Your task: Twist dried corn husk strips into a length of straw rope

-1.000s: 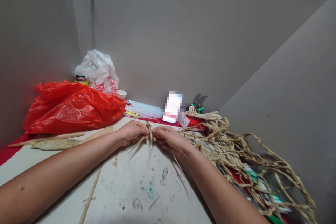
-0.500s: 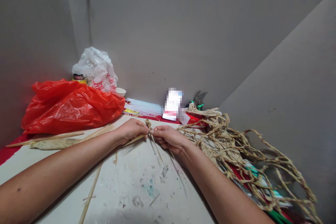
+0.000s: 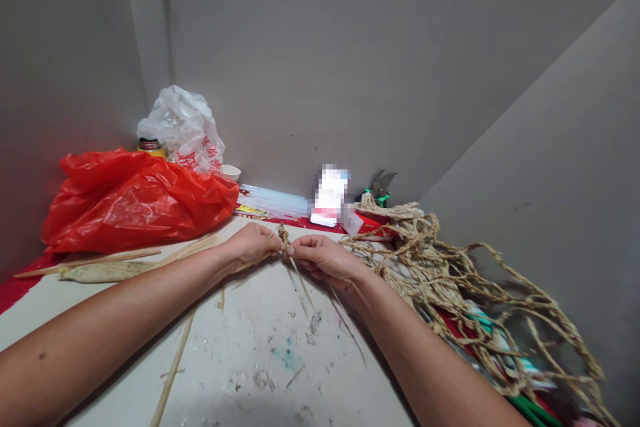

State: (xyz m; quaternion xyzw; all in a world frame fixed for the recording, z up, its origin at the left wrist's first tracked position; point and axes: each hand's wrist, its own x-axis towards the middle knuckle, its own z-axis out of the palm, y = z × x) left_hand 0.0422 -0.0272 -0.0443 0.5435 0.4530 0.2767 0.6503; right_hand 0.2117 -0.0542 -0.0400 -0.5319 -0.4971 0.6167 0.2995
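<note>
Knotted fibre (image 3: 283, 233) was pinched in closed fingertips of left hand (image 3: 257, 245) and right hand (image 3: 323, 257); rope (image 3: 417, 250) was seen at their 3 o'clock.

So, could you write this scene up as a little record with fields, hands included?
Left hand: pinching a small, knotted tan fibre piece
Right hand: fingertips pinching the same piece, close beside the left
Surface: stained, off-white tabletop
Left side: crumpled, shiny red plastic bag; flat, pale tan strips before it
Far edge: bright-screened rectangular phone, blurred out
Right side: tangled heap of twisted tan cord
</note>
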